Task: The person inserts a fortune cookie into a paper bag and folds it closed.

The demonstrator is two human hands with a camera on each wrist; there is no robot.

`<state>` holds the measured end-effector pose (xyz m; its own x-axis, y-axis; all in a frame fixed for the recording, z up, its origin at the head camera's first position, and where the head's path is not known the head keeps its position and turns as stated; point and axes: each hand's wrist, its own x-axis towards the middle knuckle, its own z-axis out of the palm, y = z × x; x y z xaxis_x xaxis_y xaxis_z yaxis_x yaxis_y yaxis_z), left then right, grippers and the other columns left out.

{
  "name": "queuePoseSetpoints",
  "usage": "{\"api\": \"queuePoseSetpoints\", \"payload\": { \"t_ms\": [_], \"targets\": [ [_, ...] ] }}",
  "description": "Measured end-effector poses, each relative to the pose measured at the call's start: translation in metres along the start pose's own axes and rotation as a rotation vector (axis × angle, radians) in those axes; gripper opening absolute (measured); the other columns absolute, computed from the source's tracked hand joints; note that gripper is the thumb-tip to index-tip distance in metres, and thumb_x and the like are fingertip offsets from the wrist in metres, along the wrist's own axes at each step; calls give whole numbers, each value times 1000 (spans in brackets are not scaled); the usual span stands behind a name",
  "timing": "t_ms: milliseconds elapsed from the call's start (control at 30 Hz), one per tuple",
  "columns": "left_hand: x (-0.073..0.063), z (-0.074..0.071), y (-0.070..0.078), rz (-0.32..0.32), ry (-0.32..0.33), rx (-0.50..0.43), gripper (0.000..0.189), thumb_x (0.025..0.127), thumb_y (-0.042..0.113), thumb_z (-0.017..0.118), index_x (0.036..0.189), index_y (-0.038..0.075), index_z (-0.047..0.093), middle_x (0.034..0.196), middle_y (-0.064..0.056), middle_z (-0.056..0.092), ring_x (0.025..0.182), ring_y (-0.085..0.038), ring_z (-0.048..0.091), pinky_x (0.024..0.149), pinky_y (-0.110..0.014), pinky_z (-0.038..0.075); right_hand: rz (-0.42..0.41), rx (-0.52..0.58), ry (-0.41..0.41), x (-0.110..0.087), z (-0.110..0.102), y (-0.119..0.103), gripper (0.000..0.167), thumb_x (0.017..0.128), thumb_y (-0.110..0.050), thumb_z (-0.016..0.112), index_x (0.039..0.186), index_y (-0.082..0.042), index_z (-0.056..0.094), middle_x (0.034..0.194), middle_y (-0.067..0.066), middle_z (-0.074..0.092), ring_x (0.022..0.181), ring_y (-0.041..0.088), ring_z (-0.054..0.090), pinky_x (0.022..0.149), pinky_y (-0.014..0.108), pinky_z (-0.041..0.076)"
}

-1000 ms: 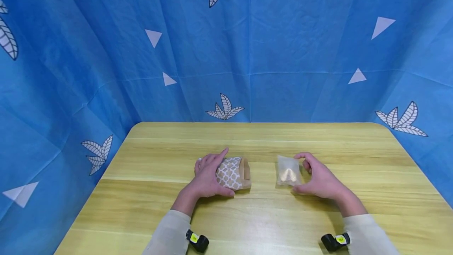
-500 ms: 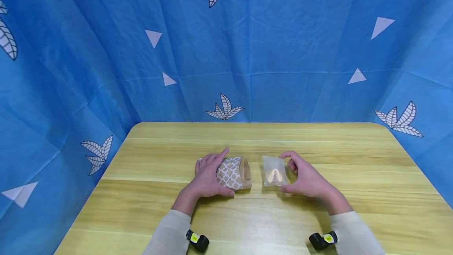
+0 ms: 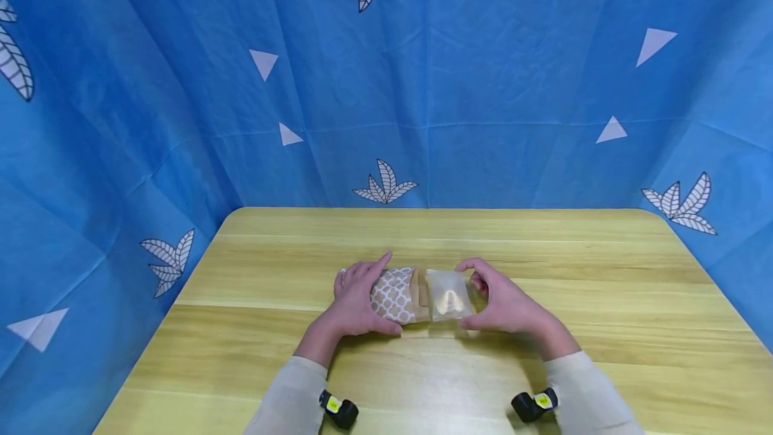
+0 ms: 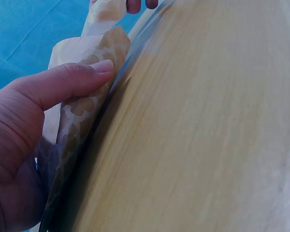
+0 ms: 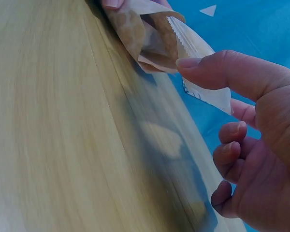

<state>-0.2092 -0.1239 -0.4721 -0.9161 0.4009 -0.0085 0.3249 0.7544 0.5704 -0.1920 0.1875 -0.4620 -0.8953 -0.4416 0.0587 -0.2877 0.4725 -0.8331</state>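
Observation:
A brown paper bag [image 3: 392,295] with a white lattice pattern lies on its side, its open mouth facing right. My left hand [image 3: 356,301] grips it across the bag, thumb on the near side; in the left wrist view the thumb presses the patterned paper [image 4: 79,108]. Between thumb and index finger my right hand [image 3: 507,301] pinches a small translucent packet [image 3: 449,294] by its edges. Something golden shows inside the packet. In the right wrist view the packet [image 5: 198,63] is right at the bag's mouth [image 5: 157,43], and the other fingers curl loosely below.
The wooden table [image 3: 386,381] carries both things and has rounded far corners. A blue curtain [image 3: 507,86] with leaf and triangle prints hangs behind it and along its sides. Small black cameras sit on both wrists.
My right hand has moved left with the packet, from well right of the bag to its mouth. The left hand and the bag have stayed in place.

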Motion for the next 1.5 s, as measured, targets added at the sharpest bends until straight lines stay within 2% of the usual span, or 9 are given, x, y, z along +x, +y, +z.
{"api": "queuePoseSetpoints", "payload": {
  "t_ms": [400,700,967,1233,1500],
  "targets": [
    [1,0,1,-9,-5,15,135,53,56,93,161,36,15,150,-3,39,142,-31,22,113,-61,0,29,11,-37,14,10,-6,82,63,-13,93,132,-18,47,91,16,45,78,26,42,63,32,39],
    [0,0,2,-13,-9,1,135,53,54,94,161,34,17,150,-3,40,142,-33,22,113,-62,-1,38,-64,-30,20,16,-10,83,62,-17,94,131,-18,48,88,14,49,74,21,43,64,34,40],
    [1,0,0,3,-1,2,134,53,56,93,161,33,17,149,-3,41,141,-32,23,113,-62,-1,23,-62,-41,24,19,-11,85,61,-21,96,131,-15,48,87,14,48,74,21,43,63,34,40],
    [1,1,-1,13,1,10,134,53,58,92,161,33,17,149,-2,41,141,-31,24,113,-62,-1,19,-52,-51,30,26,-12,90,59,-28,98,132,-18,48,92,11,51,80,23,48,70,37,44],
    [1,1,0,13,-3,18,134,54,58,92,161,34,16,149,-2,40,141,-30,24,113,-62,0,25,-37,-68,31,32,-12,94,60,-30,98,137,-14,46,97,11,52,87,25,49,77,41,44]
  ]
}}
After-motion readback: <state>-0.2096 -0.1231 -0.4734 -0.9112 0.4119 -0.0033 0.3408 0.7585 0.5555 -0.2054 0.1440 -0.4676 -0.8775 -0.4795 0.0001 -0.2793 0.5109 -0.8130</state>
